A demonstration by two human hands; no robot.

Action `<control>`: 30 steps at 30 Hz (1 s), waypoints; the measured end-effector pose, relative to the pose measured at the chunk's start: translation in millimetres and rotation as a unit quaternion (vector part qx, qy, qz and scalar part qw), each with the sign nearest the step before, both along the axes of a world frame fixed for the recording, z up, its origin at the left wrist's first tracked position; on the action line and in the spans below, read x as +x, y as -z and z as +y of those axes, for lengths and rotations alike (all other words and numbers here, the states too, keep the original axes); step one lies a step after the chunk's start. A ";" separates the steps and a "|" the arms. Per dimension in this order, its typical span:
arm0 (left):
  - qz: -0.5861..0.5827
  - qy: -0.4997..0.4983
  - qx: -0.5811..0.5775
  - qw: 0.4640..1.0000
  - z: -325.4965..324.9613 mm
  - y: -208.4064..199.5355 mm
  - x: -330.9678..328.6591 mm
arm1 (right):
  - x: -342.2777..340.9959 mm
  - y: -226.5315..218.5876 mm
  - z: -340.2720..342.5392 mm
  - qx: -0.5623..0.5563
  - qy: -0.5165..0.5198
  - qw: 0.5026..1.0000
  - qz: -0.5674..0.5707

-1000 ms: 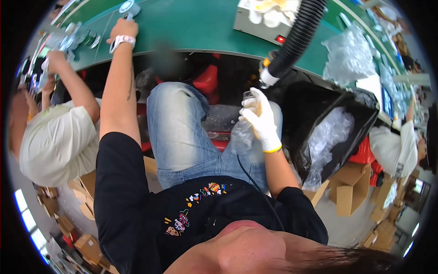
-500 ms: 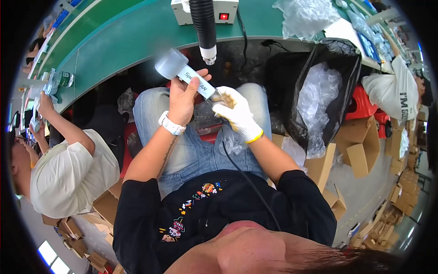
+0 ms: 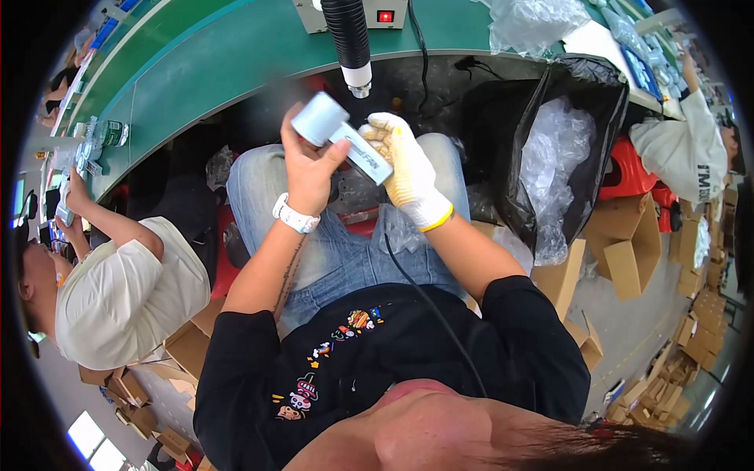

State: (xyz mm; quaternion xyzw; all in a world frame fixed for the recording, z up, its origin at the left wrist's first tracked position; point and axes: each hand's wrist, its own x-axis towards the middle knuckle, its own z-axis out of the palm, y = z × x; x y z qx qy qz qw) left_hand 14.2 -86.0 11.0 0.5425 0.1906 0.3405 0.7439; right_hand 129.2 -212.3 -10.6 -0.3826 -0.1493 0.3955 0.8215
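A pale grey handheld fan (image 3: 320,119) with a broad head and a flat handle (image 3: 367,157) lies tilted above my lap, dark print on its handle. My left hand (image 3: 309,174) is bare and closed around it where head meets handle, the thumb on the near side. My right hand (image 3: 408,173), in a white knit glove with yellowish fingers, curls against the handle's right side; its thumb is hidden. Just beyond the fan hangs a metal-tipped nozzle (image 3: 359,85) on a black ribbed hose (image 3: 345,35), touching neither hand.
A white box with a lit red switch (image 3: 385,16) stands on the green bench (image 3: 212,67). To the right, a black bag (image 3: 510,177) holds clear plastic film (image 3: 554,157). Open cartons (image 3: 624,243) sit on the floor. A co-worker (image 3: 129,294) sits at left.
The fan has turned in my hands and shifted slightly right, its head now facing differently. My gloved right hand has moved from the handle's end up along its side.
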 end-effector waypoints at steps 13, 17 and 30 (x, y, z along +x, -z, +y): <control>0.235 0.099 -0.096 0.962 55.9 -58.0 -39.7 | 7.8 -26.4 -22.8 -0.155 -0.036 0.826 -0.540; 0.154 0.148 -0.029 0.977 47.5 -62.0 -41.2 | 17.1 -40.4 -23.7 -0.187 -0.151 0.842 -0.483; -0.021 0.116 0.342 0.932 -47.0 23.5 -58.2 | 8.6 -37.3 -45.4 -0.337 -0.325 0.627 -0.622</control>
